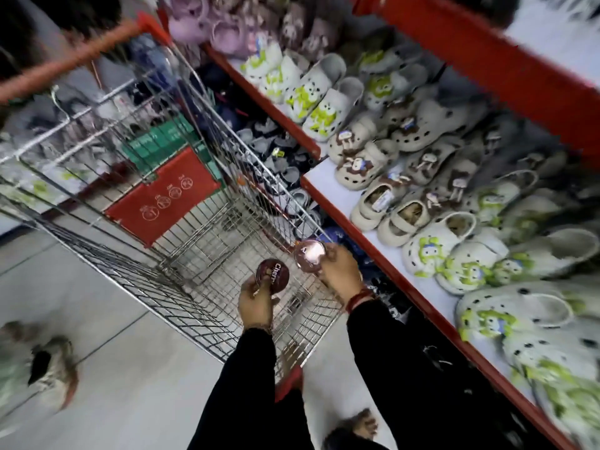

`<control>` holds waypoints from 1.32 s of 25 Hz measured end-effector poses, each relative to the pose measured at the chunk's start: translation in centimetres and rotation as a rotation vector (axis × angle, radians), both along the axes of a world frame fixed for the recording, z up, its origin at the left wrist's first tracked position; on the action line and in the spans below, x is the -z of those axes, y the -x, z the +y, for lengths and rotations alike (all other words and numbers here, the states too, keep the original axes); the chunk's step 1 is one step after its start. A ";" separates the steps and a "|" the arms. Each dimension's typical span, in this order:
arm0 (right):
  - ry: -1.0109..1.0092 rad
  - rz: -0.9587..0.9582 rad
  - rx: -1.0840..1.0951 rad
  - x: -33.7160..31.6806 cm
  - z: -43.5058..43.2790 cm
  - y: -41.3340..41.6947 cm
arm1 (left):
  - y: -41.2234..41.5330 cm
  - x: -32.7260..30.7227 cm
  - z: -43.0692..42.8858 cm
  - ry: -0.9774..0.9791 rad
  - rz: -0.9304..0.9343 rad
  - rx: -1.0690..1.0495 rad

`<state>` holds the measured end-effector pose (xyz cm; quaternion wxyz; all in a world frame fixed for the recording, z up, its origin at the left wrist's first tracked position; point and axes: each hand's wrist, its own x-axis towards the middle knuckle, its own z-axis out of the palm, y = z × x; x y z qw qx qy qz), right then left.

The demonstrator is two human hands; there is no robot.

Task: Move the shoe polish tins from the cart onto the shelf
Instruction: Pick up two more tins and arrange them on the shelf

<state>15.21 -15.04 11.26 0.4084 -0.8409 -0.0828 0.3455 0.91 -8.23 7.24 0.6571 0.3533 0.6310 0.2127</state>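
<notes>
My left hand [256,303] holds a round dark-red shoe polish tin [272,275] with white lettering on its lid, above the near end of the wire cart [181,241]. My right hand [339,271] grips a second round tin [310,255], its lid glaring pink, over the cart's right rim. Both tins are clear of the cart's floor. The shelf [328,177], white with a red front edge, runs along the right of the cart and is packed with clogs. Black sleeves cover both arms.
Rows of white, beige and lilac clogs [373,157] fill the shelf. A red flap [165,194] and a green box [162,141] sit at the cart's far end. Its orange handle [71,56] is top left. A foot [360,423] stands on the grey tile floor.
</notes>
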 end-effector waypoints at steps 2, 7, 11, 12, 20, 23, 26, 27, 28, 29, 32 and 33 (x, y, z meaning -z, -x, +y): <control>-0.108 0.006 0.074 -3.4 -1.8 -1.1 | -1.3 -4.0 -0.7 -0.071 -0.080 0.033; -0.327 -0.073 0.207 -13.9 -9.1 -4.8 | -6.4 -14.2 -3.1 -0.198 -0.305 0.223; -0.437 -0.138 0.308 -21.4 -16.7 -7.9 | -11.2 -21.8 -6.8 -0.303 -0.416 0.399; -0.470 -0.165 0.337 -23.1 -18.6 -8.4 | -12.5 -23.3 -8.0 -0.317 -0.451 0.443; -0.475 -0.361 0.557 -30.5 -33.0 -12.0 | -22.0 -31.8 -19.2 -0.424 -0.631 0.831; -0.418 -0.443 0.659 -31.6 -38.3 -12.7 | -25.1 -34.2 -23.8 -0.465 -0.682 0.984; -0.281 -0.532 0.754 -31.5 -42.9 -13.1 | -27.5 -35.0 -27.8 -0.576 -0.626 1.116; -0.221 -0.550 0.779 -31.4 -44.1 -13.1 | -28.1 -35.0 -28.9 -0.630 -0.593 1.162; -0.160 -0.559 0.804 -31.4 -45.2 -13.1 | -28.7 -35.0 -30.0 -0.707 -0.543 1.214; -0.109 -0.559 0.829 -31.4 -46.1 -13.0 | -29.1 -34.9 -31.1 -0.802 -0.477 1.263; -0.005 -0.551 0.851 -31.6 -47.7 -13.1 | -29.7 -34.6 -33.5 -0.993 -0.329 1.334; 0.042 -0.553 0.838 -31.6 -48.0 -13.2 | -30.0 -34.6 -34.0 -1.007 -0.298 1.352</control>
